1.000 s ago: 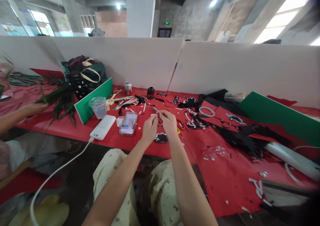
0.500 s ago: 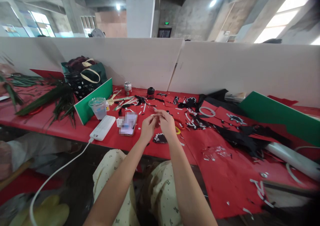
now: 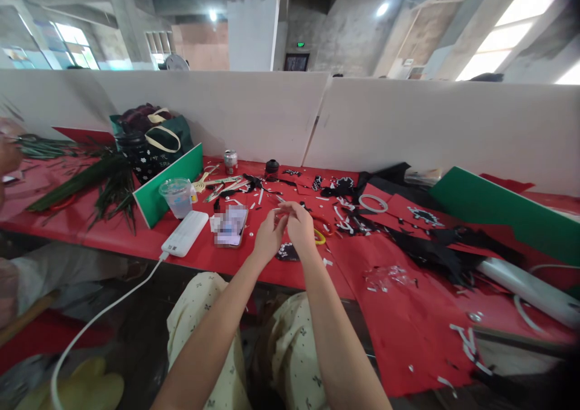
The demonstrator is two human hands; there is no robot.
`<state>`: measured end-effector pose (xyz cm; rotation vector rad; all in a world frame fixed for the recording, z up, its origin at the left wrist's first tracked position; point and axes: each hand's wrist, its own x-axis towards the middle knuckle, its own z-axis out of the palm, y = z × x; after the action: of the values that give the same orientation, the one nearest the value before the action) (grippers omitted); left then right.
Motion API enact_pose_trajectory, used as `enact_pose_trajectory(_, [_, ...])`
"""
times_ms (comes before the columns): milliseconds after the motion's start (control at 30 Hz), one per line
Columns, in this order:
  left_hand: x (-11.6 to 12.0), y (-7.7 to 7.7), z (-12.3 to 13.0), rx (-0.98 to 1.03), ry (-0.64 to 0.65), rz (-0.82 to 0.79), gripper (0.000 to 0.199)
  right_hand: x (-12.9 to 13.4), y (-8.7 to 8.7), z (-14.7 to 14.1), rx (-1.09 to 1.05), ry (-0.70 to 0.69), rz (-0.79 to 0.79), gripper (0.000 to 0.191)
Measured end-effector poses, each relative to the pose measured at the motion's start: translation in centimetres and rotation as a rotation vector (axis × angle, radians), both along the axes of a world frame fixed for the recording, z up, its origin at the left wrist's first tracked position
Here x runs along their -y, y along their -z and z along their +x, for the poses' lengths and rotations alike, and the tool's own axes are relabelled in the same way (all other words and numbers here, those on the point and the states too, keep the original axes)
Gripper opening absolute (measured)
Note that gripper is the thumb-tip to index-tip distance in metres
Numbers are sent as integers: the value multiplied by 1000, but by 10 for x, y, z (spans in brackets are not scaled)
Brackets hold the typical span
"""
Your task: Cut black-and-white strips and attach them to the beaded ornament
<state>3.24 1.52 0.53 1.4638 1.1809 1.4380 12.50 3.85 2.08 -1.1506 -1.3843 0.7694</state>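
Note:
My left hand (image 3: 268, 235) and my right hand (image 3: 299, 227) meet above the red table covering (image 3: 254, 265), fingertips touching. The fingers of both are curled together, and whatever they hold is hidden or too small to name. Just below them lies a black piece edged with white beads (image 3: 287, 252), partly covered by my right wrist. A yellow loop, perhaps a scissors handle (image 3: 320, 237), shows right of my right hand. To the left of my hands is a phone (image 3: 236, 224) with its screen lit.
A white power bank (image 3: 185, 233) with a cable and a plastic cup (image 3: 176, 197) stand left, beside a green divider (image 3: 170, 183). Black fabric scraps (image 3: 421, 256), a white ring (image 3: 373, 203) and a clear bag (image 3: 387, 277) lie right. A can (image 3: 231, 162) stands behind.
My hands stay together in nearly the same place, with a slight shift of the fingers. The view has moved a little. At the far left, another person's hand has risen.

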Motion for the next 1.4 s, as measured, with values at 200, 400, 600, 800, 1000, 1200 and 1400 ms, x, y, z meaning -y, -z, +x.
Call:
enact_pose_trajectory(200, [1,-5,-4,-113,18,11,5,2,-1,2,48,48,55,41])
enact_pose_trajectory(400, [8,-5,-1,-413,-98,-33,15,0,1,3,46,63,86,39])
enact_pose_trajectory(600, [-12,-9,-57,-542,-317,49,20,1,-1,2,184,122,69,33])
enact_pose_trajectory(800, [-22,-13,-138,-404,-607,61,33,20,4,-29,743,-256,-39,33])
enact_pose_trajectory(1000, [-14,6,-155,-585,-632,12,42,45,9,-60,969,-702,-59,57])
enact_pose_trajectory(1200, [-14,16,-160,-724,-546,-107,36,48,12,-70,1043,-700,-94,50])
enact_pose_trajectory(1400, [-16,15,-151,-804,-494,-194,33,50,12,-74,1006,-681,-47,49])
